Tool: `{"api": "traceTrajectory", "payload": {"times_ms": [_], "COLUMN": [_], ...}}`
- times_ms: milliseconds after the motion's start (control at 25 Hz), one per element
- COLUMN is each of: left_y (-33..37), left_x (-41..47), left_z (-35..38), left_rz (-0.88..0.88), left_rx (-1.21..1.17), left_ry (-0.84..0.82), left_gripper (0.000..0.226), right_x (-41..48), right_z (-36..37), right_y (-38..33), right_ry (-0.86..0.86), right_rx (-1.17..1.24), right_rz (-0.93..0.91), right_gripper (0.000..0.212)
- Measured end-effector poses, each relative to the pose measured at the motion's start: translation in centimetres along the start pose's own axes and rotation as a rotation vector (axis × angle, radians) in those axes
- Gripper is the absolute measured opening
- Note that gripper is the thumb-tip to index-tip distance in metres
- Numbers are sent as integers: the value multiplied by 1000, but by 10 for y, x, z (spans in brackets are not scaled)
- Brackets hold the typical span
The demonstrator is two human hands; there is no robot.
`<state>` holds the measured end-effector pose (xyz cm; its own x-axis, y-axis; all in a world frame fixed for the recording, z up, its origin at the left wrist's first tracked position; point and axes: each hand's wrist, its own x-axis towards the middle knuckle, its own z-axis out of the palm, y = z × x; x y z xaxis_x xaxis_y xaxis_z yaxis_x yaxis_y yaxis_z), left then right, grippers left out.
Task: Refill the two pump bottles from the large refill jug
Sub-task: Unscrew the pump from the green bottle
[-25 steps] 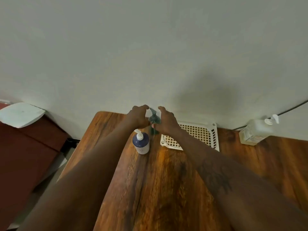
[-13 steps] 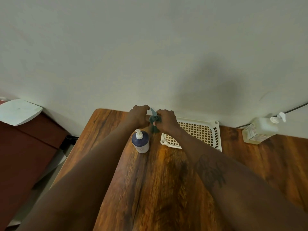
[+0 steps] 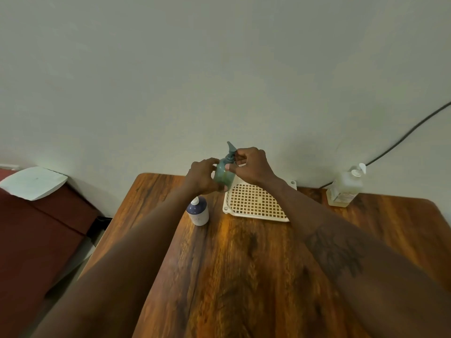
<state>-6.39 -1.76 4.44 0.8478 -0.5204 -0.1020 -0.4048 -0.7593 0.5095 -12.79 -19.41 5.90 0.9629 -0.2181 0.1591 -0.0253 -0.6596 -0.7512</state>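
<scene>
A small green pump bottle (image 3: 224,176) is held up above the far end of the wooden table (image 3: 244,264). My left hand (image 3: 201,176) is wrapped around its body. My right hand (image 3: 251,164) pinches the collar just under its green pump head (image 3: 230,148). A dark blue and white pump bottle (image 3: 198,211) stands on the table below my left wrist. The large clear refill jug (image 3: 346,185), with a white pump, stands at the far right against the wall.
A white lattice tray (image 3: 253,203) lies on the table under my right forearm. A black cable (image 3: 402,140) runs up the wall at right. Left of the table is a dark red surface with a white pad (image 3: 34,182).
The green bottle has been lifted off the table and drawn closer. My left hand moved from beside it to around its body, and my right hand now grips the pump collar.
</scene>
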Motion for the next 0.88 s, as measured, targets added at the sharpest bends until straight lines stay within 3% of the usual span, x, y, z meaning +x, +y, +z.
{"api": "traceTrajectory", "payload": {"times_ms": [360, 600, 880], "left_y": [71, 55, 30], "left_x": [-110, -178, -254], "left_z": [47, 115, 193], "left_rz": [37, 131, 228], "left_rx": [-228, -355, -379], "left_ry": [241, 361, 551], "left_gripper": [74, 69, 85], "right_x": [-122, -203, -299], "right_z": [-68, -36, 20], "right_y": [-16, 21, 57], "right_ry": [47, 107, 233], "right_rx": [79, 42, 228], "right_rz": [-42, -150, -269], "right_gripper": [40, 43, 48]}}
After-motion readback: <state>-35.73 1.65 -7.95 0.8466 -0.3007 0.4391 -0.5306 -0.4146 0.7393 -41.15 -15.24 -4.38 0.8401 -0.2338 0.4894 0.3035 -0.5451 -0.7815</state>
